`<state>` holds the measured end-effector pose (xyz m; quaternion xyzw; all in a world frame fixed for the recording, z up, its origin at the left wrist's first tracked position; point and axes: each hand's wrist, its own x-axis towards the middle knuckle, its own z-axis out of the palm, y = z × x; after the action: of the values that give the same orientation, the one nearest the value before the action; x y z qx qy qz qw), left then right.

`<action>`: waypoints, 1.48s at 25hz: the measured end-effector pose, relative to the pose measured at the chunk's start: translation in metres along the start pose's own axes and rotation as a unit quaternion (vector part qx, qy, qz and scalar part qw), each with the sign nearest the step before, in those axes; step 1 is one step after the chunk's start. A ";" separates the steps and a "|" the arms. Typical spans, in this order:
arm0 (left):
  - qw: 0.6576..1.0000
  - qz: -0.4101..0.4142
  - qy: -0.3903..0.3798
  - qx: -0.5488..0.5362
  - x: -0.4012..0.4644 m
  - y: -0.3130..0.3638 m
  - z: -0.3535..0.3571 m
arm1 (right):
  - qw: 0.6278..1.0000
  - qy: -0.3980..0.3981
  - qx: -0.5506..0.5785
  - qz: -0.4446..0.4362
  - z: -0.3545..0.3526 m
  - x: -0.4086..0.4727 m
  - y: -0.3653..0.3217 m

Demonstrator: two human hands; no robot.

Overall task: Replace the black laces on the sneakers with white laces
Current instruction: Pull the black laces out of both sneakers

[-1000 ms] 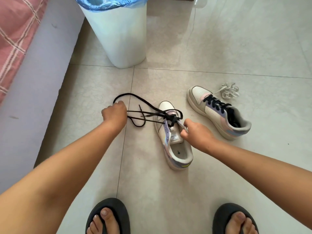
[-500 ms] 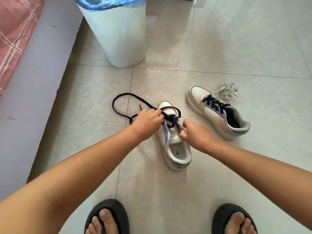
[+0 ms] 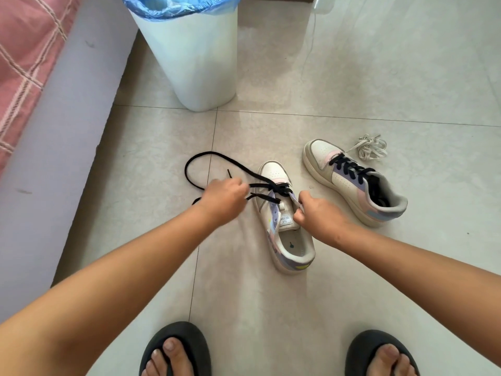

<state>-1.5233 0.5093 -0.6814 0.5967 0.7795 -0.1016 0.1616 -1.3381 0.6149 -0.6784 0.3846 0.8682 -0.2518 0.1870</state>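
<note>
The left hand [image 3: 225, 198], slightly motion-blurred, pinches strands of the black lace [image 3: 217, 161], its fingertips hidden behind the knuckles. The right hand [image 3: 315, 213] is curled round the eyelet edge of the near sneaker [image 3: 287, 234], covering that side. The lace stays threaded only through the far eyelets; its loose loop lies on the floor [image 3: 352, 77] to the left, partly behind the left hand. The second sneaker [image 3: 349, 183], fully laced in black, lies to the right, with bundled white laces [image 3: 371, 150] just beyond. Far off stands a white bin [image 3: 195, 63], its top cut off. 2 sandalled feet [image 3: 173, 351] are cropped at the near edge.
</note>
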 end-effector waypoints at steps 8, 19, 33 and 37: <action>0.999 -0.033 -0.008 0.013 0.017 0.004 0.004 | 1.000 0.009 0.007 -0.002 0.002 0.001 0.003; 0.980 -0.076 -0.048 -0.178 -0.016 0.030 -0.008 | 0.980 -0.005 0.191 0.056 -0.003 0.008 -0.007; 0.982 -0.136 -0.096 -0.093 -0.033 0.061 0.018 | 0.987 -0.028 -0.085 -0.130 -0.024 0.034 -0.021; 0.981 -0.138 -0.098 -0.090 -0.033 0.061 0.021 | 0.986 -0.064 -0.086 -0.125 -0.031 0.041 -0.027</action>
<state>-1.4538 0.4885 -0.6864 0.4536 0.8406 -0.1101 0.2747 -1.3884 0.6406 -0.6670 0.2388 0.9142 -0.2211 0.2415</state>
